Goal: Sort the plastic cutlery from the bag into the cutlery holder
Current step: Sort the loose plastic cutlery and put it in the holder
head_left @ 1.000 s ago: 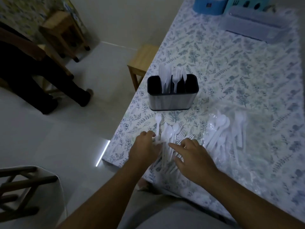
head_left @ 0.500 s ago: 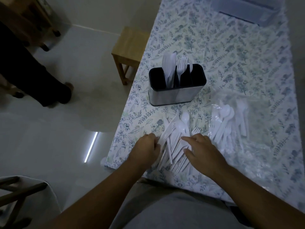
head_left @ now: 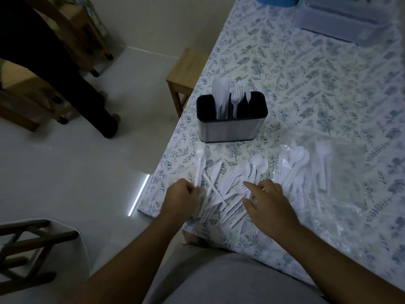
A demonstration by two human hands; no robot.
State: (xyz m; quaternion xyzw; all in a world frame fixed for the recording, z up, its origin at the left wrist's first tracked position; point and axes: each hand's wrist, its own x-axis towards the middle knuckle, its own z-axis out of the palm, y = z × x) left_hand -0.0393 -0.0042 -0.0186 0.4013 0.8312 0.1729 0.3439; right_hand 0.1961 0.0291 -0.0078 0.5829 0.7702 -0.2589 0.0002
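Loose white plastic cutlery pile [head_left: 232, 185] near worktop [head_left: 328, 88] front-left corner. Left hand [head_left: 180, 199] at pile's left edge, fingers pinching raised spoon [head_left: 199, 166]. Right hand [head_left: 268, 208] rests on pile's right side, fingers spread, relaxed. Cutlery holder [head_left: 231, 126] just behind pile, partly filled. Clear bag [head_left: 350, 194] with more cutlery right of hands.

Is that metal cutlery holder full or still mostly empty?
Partly filled. The cutlery holder stands upright with a few white pieces sticking up from its middle slots; its left and right ends look dark and bare.
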